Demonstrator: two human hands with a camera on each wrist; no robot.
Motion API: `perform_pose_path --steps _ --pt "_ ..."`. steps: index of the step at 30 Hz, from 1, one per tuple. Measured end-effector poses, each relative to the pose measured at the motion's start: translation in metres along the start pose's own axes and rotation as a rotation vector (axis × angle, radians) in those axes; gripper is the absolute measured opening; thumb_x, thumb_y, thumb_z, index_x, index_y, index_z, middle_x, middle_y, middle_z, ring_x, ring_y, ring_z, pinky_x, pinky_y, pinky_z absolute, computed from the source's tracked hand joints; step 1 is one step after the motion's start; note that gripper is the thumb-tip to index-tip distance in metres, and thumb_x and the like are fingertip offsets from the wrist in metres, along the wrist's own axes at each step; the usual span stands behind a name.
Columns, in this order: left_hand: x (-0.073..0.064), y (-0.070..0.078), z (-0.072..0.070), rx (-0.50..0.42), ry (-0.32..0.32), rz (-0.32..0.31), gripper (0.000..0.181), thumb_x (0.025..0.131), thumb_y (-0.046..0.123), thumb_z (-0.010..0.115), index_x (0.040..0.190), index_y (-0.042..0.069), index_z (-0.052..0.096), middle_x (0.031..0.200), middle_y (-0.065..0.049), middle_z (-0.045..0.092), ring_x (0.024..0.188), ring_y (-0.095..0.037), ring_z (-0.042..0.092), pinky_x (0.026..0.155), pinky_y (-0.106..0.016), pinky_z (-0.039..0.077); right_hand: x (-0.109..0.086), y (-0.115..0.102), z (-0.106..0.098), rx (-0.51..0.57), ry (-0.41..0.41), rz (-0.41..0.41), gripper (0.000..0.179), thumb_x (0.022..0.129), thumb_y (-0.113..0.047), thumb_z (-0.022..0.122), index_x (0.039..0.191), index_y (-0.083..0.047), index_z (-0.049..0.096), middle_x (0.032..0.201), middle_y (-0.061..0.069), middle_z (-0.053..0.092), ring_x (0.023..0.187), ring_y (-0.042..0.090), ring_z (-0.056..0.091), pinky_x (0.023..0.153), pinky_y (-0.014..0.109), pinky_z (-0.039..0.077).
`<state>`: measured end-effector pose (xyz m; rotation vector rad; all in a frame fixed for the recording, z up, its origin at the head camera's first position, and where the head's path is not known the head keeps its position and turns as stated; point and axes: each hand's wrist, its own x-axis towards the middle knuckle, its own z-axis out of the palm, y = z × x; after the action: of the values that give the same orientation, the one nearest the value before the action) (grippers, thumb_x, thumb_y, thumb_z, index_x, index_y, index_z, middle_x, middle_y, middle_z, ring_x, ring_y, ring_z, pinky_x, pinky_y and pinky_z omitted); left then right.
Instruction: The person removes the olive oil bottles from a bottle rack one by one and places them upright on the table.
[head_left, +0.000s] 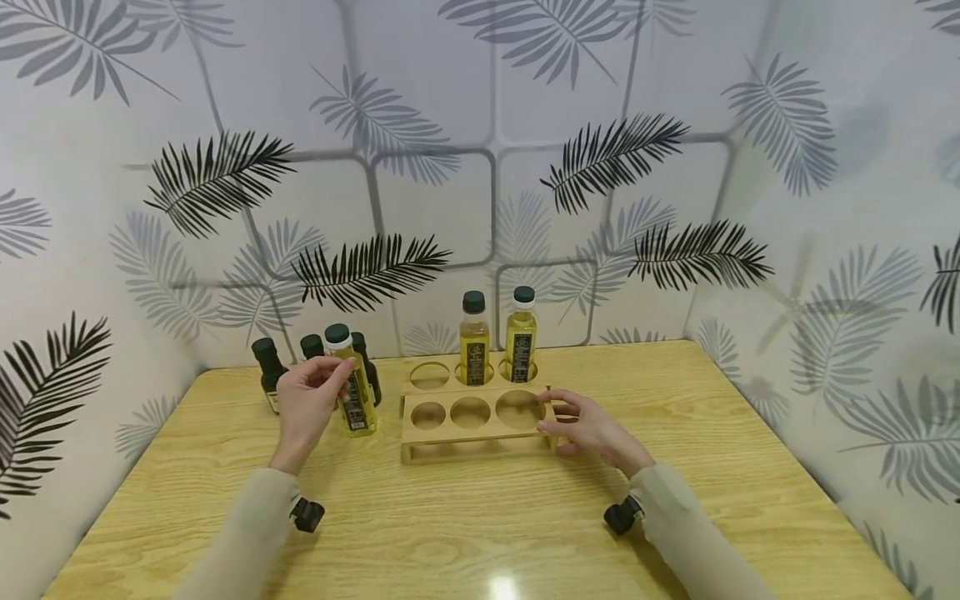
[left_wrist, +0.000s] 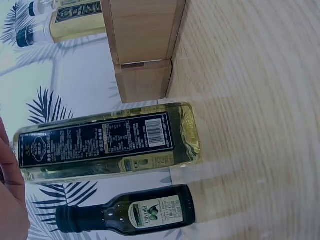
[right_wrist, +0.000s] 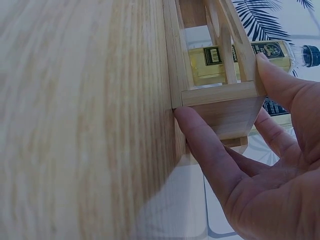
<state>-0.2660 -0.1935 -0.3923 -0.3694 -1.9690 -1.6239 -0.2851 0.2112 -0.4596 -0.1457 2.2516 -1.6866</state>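
Observation:
My left hand (head_left: 307, 400) pinches a clear bottle of yellow oil (head_left: 356, 400) near its top, between thumb and fingers. The bottle, dark green cap uppermost, stands left of a two-tier wooden rack (head_left: 480, 423); its dark back label with a barcode shows in the left wrist view. At the rack's right end, my right hand (head_left: 596, 433) grips the side panel, thumb at the upper edge and a fingertip at the base. Two similar oil bottles (head_left: 474, 350) (head_left: 521, 346) stand in the rear tier's middle and right holes. Round openings in the front tier hold no bottles.
Behind my left hand stand several small dark bottles (head_left: 266, 367); one dark bottle (left_wrist: 150, 212) carries an olive oil label. A patterned wall (head_left: 495, 208) rises along the back and sides of the wooden table (head_left: 450, 525).

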Motion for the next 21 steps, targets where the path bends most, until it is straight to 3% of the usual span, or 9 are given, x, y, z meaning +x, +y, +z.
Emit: perform_pose_path --steps 7,10,16,21 --pt "0.002 0.009 0.010 0.057 -0.071 0.053 0.016 0.092 0.010 0.070 0.090 -0.005 0.072 0.067 -0.029 0.062 0.051 -0.031 0.058 0.045 -0.028 0.049 0.001 -0.002 0.001 0.002 0.004 -0.001 0.057 0.092 -0.024 0.071 0.144 -0.017 0.048 0.152 0.025 0.035 0.126 0.036 0.052 0.078 0.041 0.059" --pt "0.003 0.012 0.016 0.028 -0.092 0.048 0.015 0.092 0.010 0.069 0.090 -0.004 0.072 0.065 -0.023 0.063 0.050 -0.028 0.057 0.046 -0.028 0.049 0.001 -0.002 0.001 0.004 0.004 -0.002 0.058 0.092 -0.023 0.071 0.144 -0.016 0.048 0.152 0.025 0.035 0.125 0.035 0.052 0.078 0.041 0.059" --pt "0.003 0.017 0.030 -0.008 -0.148 0.013 0.013 0.092 0.011 0.069 0.090 -0.001 0.072 0.064 0.005 0.064 0.050 -0.014 0.060 0.047 -0.025 0.050 0.003 0.002 0.001 0.002 -0.004 -0.006 0.060 0.091 -0.026 0.073 0.144 -0.016 0.048 0.151 0.025 0.036 0.123 0.034 0.054 0.077 0.040 0.059" --pt "0.004 0.018 0.045 -0.005 -0.188 -0.007 0.013 0.093 0.010 0.068 0.089 -0.002 0.073 0.063 0.005 0.064 0.052 -0.021 0.061 0.046 -0.030 0.050 0.002 0.002 -0.001 0.007 -0.005 -0.002 0.059 0.091 -0.025 0.072 0.144 -0.016 0.048 0.151 0.026 0.036 0.123 0.034 0.054 0.077 0.040 0.059"
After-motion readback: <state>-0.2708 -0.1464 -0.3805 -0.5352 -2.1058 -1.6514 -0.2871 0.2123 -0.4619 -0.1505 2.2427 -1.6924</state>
